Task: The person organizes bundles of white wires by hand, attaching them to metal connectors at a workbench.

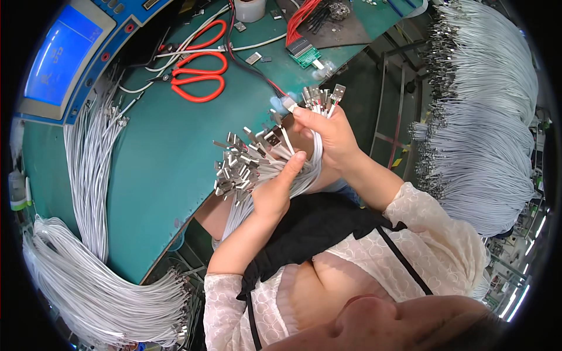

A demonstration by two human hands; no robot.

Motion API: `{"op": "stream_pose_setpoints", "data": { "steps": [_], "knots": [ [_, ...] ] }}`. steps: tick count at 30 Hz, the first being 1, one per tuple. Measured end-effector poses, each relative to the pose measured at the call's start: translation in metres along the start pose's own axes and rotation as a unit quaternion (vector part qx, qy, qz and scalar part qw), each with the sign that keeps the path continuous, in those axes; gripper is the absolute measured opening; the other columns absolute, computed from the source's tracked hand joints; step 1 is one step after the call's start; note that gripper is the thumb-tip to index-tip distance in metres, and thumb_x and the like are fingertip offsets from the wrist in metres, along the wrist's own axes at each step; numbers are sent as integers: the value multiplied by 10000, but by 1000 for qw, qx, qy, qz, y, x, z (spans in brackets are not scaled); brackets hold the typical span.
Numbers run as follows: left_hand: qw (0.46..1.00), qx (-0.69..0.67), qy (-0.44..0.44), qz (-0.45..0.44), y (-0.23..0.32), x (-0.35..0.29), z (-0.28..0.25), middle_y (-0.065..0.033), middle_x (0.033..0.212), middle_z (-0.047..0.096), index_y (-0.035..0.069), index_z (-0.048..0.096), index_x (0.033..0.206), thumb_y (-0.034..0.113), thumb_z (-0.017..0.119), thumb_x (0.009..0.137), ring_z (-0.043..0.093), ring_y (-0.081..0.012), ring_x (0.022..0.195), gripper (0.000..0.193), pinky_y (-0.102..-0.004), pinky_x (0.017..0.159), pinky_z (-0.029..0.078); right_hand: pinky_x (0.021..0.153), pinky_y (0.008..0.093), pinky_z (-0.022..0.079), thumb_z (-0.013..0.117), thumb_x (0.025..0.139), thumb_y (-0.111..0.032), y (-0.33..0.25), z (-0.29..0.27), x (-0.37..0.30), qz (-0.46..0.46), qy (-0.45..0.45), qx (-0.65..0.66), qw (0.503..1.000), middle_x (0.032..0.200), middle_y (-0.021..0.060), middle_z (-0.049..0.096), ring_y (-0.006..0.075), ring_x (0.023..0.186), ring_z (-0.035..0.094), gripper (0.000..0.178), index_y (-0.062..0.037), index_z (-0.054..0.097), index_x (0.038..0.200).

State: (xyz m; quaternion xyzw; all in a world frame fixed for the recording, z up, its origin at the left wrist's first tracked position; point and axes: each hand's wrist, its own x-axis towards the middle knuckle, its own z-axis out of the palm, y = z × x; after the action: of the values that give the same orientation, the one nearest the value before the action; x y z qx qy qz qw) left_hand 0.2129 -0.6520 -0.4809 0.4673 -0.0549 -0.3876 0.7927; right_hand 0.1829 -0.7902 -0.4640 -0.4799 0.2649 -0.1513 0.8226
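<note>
My left hand (273,196) is closed around a thick bundle of white USB cables (239,167), their metal plugs fanned out above the fingers. To its upper right, my right hand (332,136) grips a smaller group of the same cables (317,98), plugs upward. My right thumb lies against a white connector (289,103) at the end of a dark lead wrapped in pale blue material (277,105). Whether a plug sits in that connector, I cannot tell. The lower lengths of the cables hang down over my lap.
The green table (149,152) carries red-handled scissors (199,73), a green circuit board (305,55) with red wires, and a blue-framed meter (61,55). White cable bundles lie at left (88,181) and lower left (99,292). A tall cable stack (480,117) stands at right.
</note>
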Motion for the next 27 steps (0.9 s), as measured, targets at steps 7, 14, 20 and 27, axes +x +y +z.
{"op": "stream_pose_setpoints", "data": {
  "steps": [7, 14, 20, 27],
  "knots": [
    [1000, -23, 1, -18, 9, 6, 14, -35, 925, 567, 29, 522, 1031, 43, 642, 758, 533, -110, 867, 299, -228, 764, 415, 438, 207, 362, 604, 787, -142, -10, 9, 1, 104, -68, -4, 992, 619, 10, 555, 52, 524, 481, 102, -50, 568, 762],
    [997, 77, -19, 13, -10, -2, -6, -39, 953, 559, 33, 526, 1021, 26, 627, 764, 522, -104, 889, 276, -219, 765, 408, 453, 184, 349, 591, 783, -110, -3, 4, -19, -1, 7, -5, 1000, 623, 17, 552, 47, 515, 454, 64, -52, 570, 769],
    [999, -12, -13, 46, -3, 0, 7, -22, 919, 547, 38, 527, 979, 26, 625, 768, 504, -90, 837, 233, -219, 733, 403, 474, 175, 348, 584, 784, -98, -2, 6, -6, -32, 27, -20, 999, 625, 11, 548, 43, 536, 458, 49, -51, 572, 777],
    [998, -11, 39, 57, 0, 12, 21, -12, 935, 530, 35, 506, 1004, 51, 603, 793, 495, -93, 836, 233, -231, 761, 401, 519, 192, 392, 571, 792, -86, -1, 10, -4, 26, -16, 53, 998, 650, 19, 557, 64, 581, 502, 55, -36, 560, 811]
  ]
}}
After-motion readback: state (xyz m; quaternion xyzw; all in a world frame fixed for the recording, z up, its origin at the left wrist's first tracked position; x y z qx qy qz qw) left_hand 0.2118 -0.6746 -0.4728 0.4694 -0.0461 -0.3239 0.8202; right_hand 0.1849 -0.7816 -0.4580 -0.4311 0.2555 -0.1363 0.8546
